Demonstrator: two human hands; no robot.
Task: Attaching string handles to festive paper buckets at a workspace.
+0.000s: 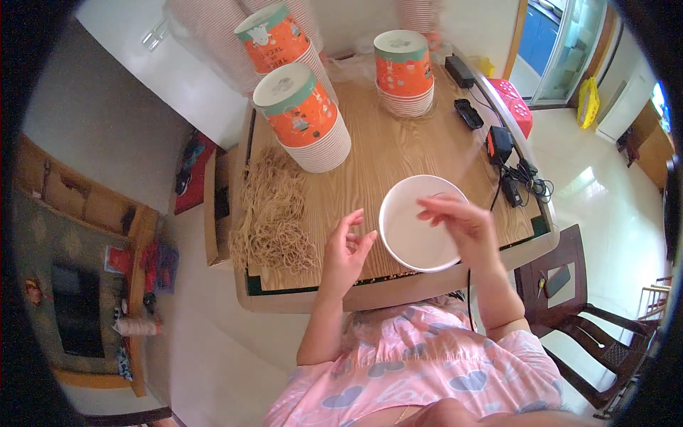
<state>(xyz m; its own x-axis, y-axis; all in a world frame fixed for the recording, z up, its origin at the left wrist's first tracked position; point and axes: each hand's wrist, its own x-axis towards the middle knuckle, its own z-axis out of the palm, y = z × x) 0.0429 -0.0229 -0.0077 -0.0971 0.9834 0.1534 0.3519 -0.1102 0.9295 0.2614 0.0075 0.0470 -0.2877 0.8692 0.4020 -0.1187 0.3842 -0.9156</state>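
So there's a white paper bucket (413,242) at the near edge of the table (363,156), a bit right of middle, mouth facing up. Right hand (466,224) is over the mouth, fingers loosely bent; can't tell if that grip is pinching anything or touching the bucket. Left hand (346,252) is just left of the rim, grip spread, thumb and fingers apart. Big messy pile of brown string (277,220) on the left. Beyond that, two stacks of orange buckets (306,124), upside down, plus a third stack (404,75) far and further right. Black adapters (500,144) clutter the right edge.
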